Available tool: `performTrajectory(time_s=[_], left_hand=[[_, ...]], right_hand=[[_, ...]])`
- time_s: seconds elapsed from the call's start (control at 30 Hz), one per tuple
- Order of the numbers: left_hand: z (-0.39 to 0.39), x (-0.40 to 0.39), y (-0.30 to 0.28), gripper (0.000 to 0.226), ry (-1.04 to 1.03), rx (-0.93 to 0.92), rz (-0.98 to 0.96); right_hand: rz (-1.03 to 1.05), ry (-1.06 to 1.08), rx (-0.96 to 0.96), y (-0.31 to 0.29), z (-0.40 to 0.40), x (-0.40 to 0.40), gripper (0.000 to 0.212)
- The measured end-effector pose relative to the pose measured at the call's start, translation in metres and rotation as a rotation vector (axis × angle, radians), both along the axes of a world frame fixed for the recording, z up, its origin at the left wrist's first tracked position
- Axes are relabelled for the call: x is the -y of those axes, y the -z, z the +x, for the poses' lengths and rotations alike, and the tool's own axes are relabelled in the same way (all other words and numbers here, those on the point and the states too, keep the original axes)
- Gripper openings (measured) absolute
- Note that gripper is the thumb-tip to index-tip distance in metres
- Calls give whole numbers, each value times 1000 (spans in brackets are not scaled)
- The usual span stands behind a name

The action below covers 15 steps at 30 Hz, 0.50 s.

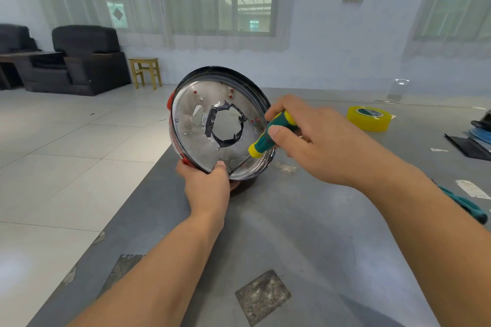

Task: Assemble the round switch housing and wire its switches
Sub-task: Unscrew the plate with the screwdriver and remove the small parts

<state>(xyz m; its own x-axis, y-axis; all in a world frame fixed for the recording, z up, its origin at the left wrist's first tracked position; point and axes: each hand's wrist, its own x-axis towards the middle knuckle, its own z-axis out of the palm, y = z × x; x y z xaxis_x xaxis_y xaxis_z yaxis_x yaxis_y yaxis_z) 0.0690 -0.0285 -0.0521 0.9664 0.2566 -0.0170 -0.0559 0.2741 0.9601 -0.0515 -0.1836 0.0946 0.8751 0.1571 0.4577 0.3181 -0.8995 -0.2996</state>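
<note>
The round switch housing (191, 138) is a shiny metal dish with a black rim, tilted up on its edge on the grey table, its inside facing me. A central hole is lined with black tape (224, 125), and red parts show at its left rim. My left hand (206, 183) grips the housing's lower edge, thumb on the inner face. My right hand (310, 138) holds a green and yellow screwdriver (271, 134); its thin shaft (240, 164) points down-left to the housing's lower inner rim.
A yellow tape roll (369, 118) lies at the right on the grey table (305, 233). Dark flat items and a blue bundle (478, 138) sit at the far right edge, and a teal-handled tool (465, 206) lies behind my right forearm. The table's left edge drops to a tiled floor.
</note>
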Motion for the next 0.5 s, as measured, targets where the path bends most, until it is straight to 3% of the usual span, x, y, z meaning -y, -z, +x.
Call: performTrajectory(time_s=[0.17, 0.3, 0.37, 0.5], left_hand=[[-1, 0, 0, 72, 8, 7, 19], [-2, 0, -1, 73, 7, 6, 30], [-3, 0, -1, 70, -2, 13, 33], [-4, 1, -1, 71, 1, 21, 39]], right_hand=[[-17, 191, 108, 9, 4, -6, 39], [-183, 379, 171, 13, 5, -3, 49], [-159, 318, 65, 9, 3, 5, 37], [80, 42, -142, -3, -1, 13, 19]])
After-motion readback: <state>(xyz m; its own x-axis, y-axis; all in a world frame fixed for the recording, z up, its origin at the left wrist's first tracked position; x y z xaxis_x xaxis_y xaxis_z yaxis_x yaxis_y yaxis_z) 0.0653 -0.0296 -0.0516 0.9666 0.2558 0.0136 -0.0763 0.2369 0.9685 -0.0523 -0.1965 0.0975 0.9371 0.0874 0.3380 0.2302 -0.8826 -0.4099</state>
